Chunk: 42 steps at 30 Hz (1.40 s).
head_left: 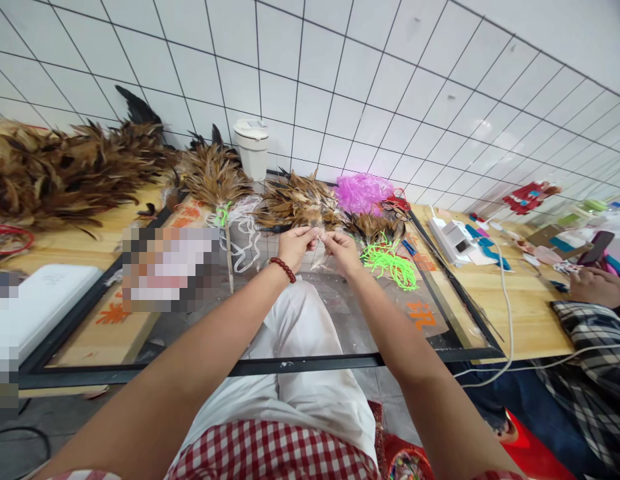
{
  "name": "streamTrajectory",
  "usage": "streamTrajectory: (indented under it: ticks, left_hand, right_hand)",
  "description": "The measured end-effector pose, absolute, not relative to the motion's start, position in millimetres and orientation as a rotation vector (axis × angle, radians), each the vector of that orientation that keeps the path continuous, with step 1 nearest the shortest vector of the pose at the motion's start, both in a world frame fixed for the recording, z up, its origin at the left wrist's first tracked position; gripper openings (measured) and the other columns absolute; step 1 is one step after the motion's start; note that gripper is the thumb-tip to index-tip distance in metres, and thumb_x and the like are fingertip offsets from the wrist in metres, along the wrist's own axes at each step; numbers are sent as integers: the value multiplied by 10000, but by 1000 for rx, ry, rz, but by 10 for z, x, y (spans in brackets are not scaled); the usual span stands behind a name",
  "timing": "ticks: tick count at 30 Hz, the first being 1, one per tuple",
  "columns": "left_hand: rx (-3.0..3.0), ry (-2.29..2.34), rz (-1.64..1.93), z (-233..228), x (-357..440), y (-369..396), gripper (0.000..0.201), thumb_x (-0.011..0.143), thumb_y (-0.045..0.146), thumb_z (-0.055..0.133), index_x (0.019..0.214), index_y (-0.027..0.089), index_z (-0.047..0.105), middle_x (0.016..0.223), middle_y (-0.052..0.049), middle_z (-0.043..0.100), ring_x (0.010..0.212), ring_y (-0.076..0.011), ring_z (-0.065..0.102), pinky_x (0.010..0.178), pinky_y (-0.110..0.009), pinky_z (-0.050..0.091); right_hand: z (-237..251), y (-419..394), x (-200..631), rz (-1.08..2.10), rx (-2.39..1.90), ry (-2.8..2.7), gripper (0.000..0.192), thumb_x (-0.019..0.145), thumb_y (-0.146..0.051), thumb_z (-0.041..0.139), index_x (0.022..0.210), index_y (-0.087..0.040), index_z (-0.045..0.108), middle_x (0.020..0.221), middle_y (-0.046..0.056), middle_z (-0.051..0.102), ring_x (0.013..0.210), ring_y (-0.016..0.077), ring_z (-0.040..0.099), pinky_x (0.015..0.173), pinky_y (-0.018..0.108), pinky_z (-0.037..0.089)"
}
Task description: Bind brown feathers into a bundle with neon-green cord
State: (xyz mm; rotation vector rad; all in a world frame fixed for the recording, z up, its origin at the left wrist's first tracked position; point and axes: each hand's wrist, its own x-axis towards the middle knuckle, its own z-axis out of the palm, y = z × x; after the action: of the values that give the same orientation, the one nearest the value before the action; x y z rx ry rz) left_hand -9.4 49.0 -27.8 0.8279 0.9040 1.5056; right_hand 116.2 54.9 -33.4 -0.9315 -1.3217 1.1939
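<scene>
1. Head view: a small pale sliver (319,235), too tiny to identify, sits between the left hand (297,245) and the right hand (343,252), fingertips apparently pinching it.
2. Fine fingertip work seems underway; a steady, light pinch looks called for next.
3. Just beyond: a brown feather bundle (300,199).

Small pale piece (319,233), pinched in fingers (333,241); brown feathers (300,200) heaped behind.

Brown-black feathers (300,197), neon-green cords (390,265), pink plastic (364,192), red-and-white checked shirt (275,453), white trousers (307,320)
</scene>
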Motion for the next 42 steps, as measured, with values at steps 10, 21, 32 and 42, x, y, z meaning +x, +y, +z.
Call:
streamTrajectory:
  ticks: [10,21,32,42]
  left_hand:
    - [925,960,1487,-308,-84,481,282,574,370,792,601,130,644,485,33,496,469,-58,412,478,-213,326]
    - [918,1016,1609,-292,-76,479,303,602,361,768,533,149,563,494,51,447,497,-62,374,506,-224,305]
    - [1036,1059,1500,-277,-65,449,273,579,330,800,532,148,601,480,40,477,535,-82,447,534,-220,340]
    - [812,943,1529,-304,-98,515,336,592,361,807,537,135,565,490,33,501,441,-44,407,457,-208,304]
  right_hand:
    - [-316,507,1163,1101,-1007,-1525,380,636,-536,738,611,-175,620,511,-46,463,499,79,358,501,239,295]
    - [-305,476,1139,1045,-995,-1613,326,675,-514,721,671,-189,693,615,-12,577,584,109,437,571,258,336]
    - [-331,501,1164,1079,-1000,-1481,407,649,-535,731,539,-180,567,478,-57,406,493,79,331,513,247,278]
    - [-323,497,1152,1085,-993,-1507,388,641,-564,732,695,-186,660,595,-26,551,516,88,417,530,249,351]
